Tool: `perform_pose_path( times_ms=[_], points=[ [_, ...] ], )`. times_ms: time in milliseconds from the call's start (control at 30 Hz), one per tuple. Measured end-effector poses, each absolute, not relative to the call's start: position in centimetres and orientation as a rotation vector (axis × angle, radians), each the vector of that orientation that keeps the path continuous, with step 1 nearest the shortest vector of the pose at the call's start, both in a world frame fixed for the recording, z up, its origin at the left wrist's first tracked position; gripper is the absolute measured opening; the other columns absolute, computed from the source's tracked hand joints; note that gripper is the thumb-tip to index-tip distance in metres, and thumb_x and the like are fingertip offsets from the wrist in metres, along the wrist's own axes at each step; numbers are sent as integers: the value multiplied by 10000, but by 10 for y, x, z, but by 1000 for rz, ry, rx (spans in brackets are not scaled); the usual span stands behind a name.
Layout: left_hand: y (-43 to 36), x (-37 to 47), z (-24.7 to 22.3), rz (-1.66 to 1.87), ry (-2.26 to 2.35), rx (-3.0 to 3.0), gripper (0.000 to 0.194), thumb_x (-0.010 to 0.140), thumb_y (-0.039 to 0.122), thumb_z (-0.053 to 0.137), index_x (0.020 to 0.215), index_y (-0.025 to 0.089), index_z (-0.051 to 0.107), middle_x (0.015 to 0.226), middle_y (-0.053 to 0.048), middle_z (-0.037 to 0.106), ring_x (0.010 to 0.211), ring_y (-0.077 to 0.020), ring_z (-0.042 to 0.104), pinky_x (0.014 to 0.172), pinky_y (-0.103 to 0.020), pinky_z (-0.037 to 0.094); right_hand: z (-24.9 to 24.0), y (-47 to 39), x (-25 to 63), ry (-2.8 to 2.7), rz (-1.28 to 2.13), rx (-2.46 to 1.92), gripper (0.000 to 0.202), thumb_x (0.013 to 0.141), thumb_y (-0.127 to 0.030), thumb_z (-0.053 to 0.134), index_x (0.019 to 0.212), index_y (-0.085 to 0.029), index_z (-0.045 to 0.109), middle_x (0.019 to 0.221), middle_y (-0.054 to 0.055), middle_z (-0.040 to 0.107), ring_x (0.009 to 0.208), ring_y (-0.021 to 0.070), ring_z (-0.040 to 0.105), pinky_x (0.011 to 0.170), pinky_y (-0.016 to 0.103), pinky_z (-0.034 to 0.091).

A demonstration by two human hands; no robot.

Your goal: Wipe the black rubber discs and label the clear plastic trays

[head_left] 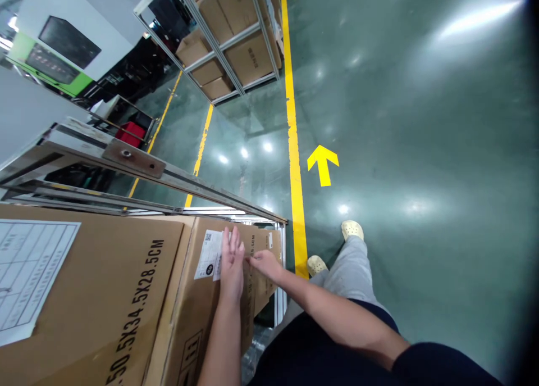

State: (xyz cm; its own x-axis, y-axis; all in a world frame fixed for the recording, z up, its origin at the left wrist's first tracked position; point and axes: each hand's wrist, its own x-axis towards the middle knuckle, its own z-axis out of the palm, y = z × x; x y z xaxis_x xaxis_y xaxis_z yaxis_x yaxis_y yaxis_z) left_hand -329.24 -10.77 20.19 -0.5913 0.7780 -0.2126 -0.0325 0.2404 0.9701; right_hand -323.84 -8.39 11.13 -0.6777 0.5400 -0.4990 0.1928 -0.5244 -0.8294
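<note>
My left hand (231, 257) lies with its fingers stretched out against the side of a cardboard box (210, 307), at the right edge of a white printed label (206, 254). Just to its right, my right hand (266, 264) is closed, thumb and finger pinched together close to the box. What sits in that pinch, if anything, is too small to make out. A larger cardboard box (105, 273) with printed dimensions and a white paper sheet (33, 273) stands nearer on the left. Farther along the row, another box (269, 240) shows beyond my right hand.
A metal frame rail (189, 184) runs along the boxes. Ahead stands a metal rack (219, 49) holding several cartons. A white and green machine (63, 43) is at upper left. A yellow line (292, 133) and arrow (323, 164) mark the green floor (421, 150).
</note>
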Motion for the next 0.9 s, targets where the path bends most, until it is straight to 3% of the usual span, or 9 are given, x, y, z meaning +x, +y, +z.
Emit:
perform_pose_path(
  times_ms=[200, 367, 433, 567, 700, 767, 900],
  points=[
    [-128, -3293, 168, 1316, 1715, 501, 601, 793, 253, 542, 1338, 304, 292, 1464, -44, 230, 1324, -174, 214, 1065, -316, 226, 80, -75, -3153, -1418, 2230, -1529, 238, 857, -317, 515, 983, -123, 572, 955, 31, 597, 802, 164, 592, 686, 321, 506],
    [-137, -3301, 160, 1131, 1603, 301, 484, 755, 246, 603, 1220, 187, 480, 1325, -194, 440, 1194, -299, 443, 993, -483, 329, 65, -92, -3054, -1174, 2057, -1883, 237, 878, -345, 474, 899, -132, 575, 815, 11, 596, 638, 98, 566, 564, 242, 489],
    [-137, -3305, 167, 1149, 1556, 287, 478, 731, 212, 637, 1192, 217, 512, 1296, -148, 489, 1207, -272, 434, 1021, -448, 306, 63, -107, -3021, -1039, 1995, -1983, 266, 886, -363, 455, 836, -125, 565, 699, -17, 563, 518, 63, 508, 474, 200, 443],
    [-135, -3311, 176, 1306, 1479, 227, 479, 821, 241, 521, 1270, 353, 396, 1391, 0, 389, 1245, -152, 388, 1017, -284, 337, 62, -135, -2983, -807, 1912, -2041, 369, 892, -424, 400, 686, -136, 504, 459, -102, 358, 312, 21, 255, 324, 162, 235],
    [-153, -3297, 157, 1236, 1480, 0, 462, 862, 182, 396, 1320, 154, 342, 1392, -168, 352, 1201, -200, 446, 929, -289, 435, 64, -150, -2973, -698, 1912, -1923, 424, 784, -533, 432, 563, -172, 460, 388, -103, 290, 272, 23, 180, 315, 189, 127],
    [-172, -3278, 143, 1189, 1505, -90, 452, 862, 153, 378, 1312, 154, 347, 1401, -155, 343, 1213, -180, 429, 905, -255, 449, 67, -155, -2964, -674, 1922, -1853, 411, 710, -558, 477, 564, -174, 486, 393, -93, 314, 276, 23, 183, 322, 195, 116],
    [-215, -3212, 122, 1021, 1477, -188, 380, 818, 146, 475, 1196, 181, 492, 1275, -122, 519, 1126, -191, 522, 841, -259, 490, 78, -175, -2920, -630, 1897, -1804, 399, 638, -574, 508, 594, -177, 524, 406, -93, 321, 285, 24, 174, 330, 193, 115]
  ],
)
